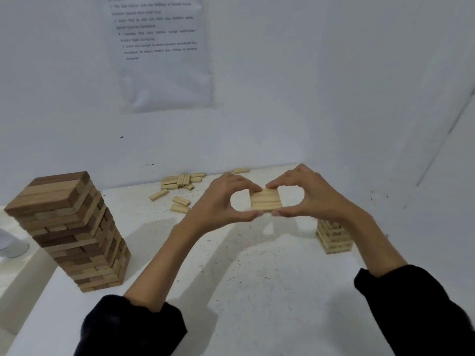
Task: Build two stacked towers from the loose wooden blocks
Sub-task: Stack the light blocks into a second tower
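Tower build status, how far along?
Done: a tall tower stands at left; a short pale tower stands at right. In hand: left hand and right hand pinch a flat row of pale blocks between them. Left: placing that row, plus the loose blocks farther back.

Single wide-angle head cam sits above and behind left hand [221, 199] and right hand [313, 199], facing forward-down at close range, wall [282, 98] beyond them.
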